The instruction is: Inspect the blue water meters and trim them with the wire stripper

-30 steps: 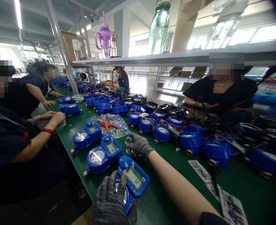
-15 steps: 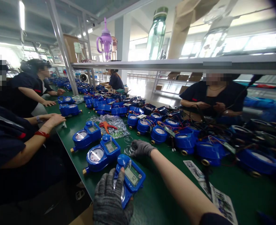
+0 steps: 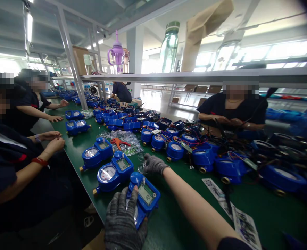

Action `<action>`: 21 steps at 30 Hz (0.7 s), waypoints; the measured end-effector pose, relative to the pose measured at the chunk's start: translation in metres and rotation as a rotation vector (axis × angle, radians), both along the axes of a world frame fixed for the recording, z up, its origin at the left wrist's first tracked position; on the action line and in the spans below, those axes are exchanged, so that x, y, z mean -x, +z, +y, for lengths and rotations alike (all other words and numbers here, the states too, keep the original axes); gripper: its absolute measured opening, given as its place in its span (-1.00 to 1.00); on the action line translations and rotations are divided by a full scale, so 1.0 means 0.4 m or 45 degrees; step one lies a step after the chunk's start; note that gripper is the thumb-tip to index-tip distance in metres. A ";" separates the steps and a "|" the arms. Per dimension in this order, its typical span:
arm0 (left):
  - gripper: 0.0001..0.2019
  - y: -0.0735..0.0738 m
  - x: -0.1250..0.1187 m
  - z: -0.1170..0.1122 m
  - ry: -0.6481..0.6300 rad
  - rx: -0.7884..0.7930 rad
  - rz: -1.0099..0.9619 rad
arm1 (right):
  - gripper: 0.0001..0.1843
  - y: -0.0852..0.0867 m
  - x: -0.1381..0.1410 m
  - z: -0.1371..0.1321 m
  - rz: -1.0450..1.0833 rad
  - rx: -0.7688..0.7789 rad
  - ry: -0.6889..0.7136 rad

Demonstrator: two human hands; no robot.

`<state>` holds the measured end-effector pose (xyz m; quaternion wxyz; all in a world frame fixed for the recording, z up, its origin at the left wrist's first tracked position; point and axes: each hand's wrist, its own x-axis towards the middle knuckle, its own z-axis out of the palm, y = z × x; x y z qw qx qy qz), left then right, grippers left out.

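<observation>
My left hand [image 3: 123,215], in a grey glove, lies wrapped over the round dial end of a blue water meter [image 3: 149,196] with a lit digital display. Its thumb side is partly hidden. My right hand [image 3: 155,164], also gloved, is closed at the fingertips on a clear round ring [image 3: 142,168] low over the green bench; the fingers hide part of it. Left of it stand two more blue meters, a nearer one [image 3: 113,173] and a farther one [image 3: 95,153], both with brass pipe ends and displays.
Orange-handled pliers [image 3: 119,142] rest on a plastic bag [image 3: 131,140] of small parts. Rows of open blue meters [image 3: 175,150] with loose wires line the right side. Printed sheets [image 3: 244,222] lie near my right forearm. A shelf [image 3: 148,78] crosses overhead; co-workers [image 3: 20,152] sit around the bench.
My right hand has shifted slightly left, its fingers drawing in around the clear ring. My left hand stays on the meter. A co-worker's hands at left have parted and moved back a little.
</observation>
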<state>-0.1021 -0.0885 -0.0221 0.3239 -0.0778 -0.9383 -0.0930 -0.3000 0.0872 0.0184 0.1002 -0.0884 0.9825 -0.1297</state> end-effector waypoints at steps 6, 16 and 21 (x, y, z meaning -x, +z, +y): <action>-0.25 0.003 -0.001 0.000 0.007 -0.026 -0.019 | -0.22 -0.015 0.003 -0.056 0.049 -0.006 0.080; -0.24 -0.005 -0.002 -0.001 -0.004 -0.020 -0.007 | -0.37 -0.018 0.060 -0.043 0.132 0.004 -0.009; -0.25 -0.016 0.005 -0.009 0.000 0.007 0.009 | -0.32 -0.004 0.134 -0.056 0.204 -0.009 -0.117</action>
